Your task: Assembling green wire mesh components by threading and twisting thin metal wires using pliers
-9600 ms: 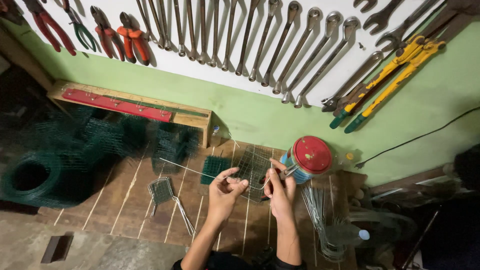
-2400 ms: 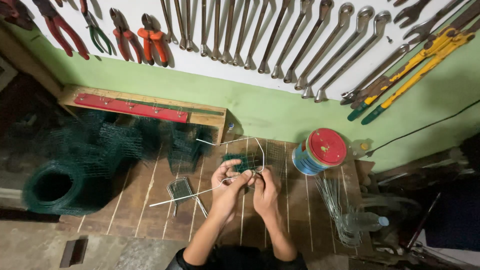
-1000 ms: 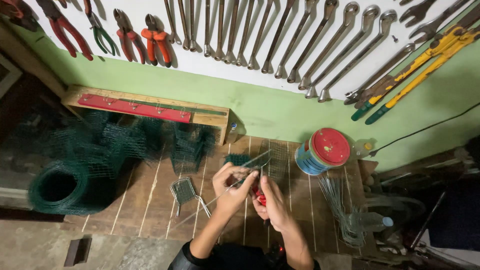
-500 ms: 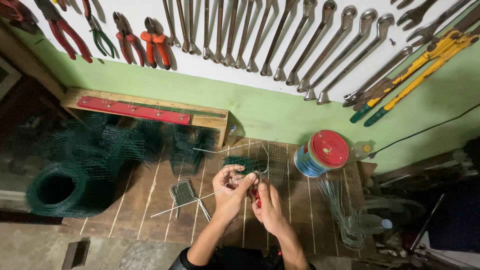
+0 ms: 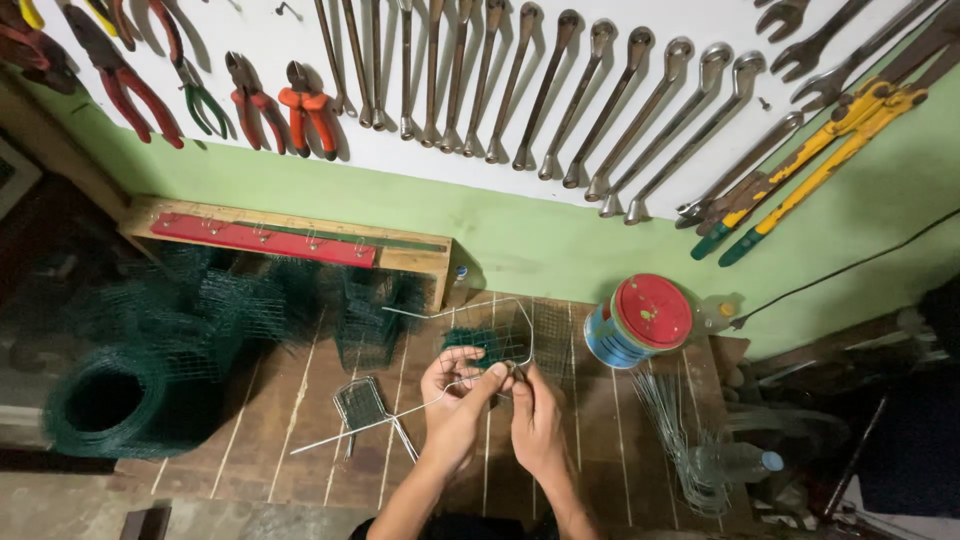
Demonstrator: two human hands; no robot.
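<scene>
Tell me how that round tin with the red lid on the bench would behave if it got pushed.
The round tin lies tilted on its side against the back of the wooden bench, so a nudge would probably set it rolling on its curved wall. Its size hints at modest weight, though its contents are hidden. The smooth metal wall may be slightly slippery to grip.

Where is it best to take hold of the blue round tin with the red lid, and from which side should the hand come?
Grip the blue round tin with the red lid around its curved blue wall, coming from above and the front. It stands upright near the green wall, and the bundle of thin wires lies in front to its right. The flat lid probably offers the fingers little grip.
</scene>
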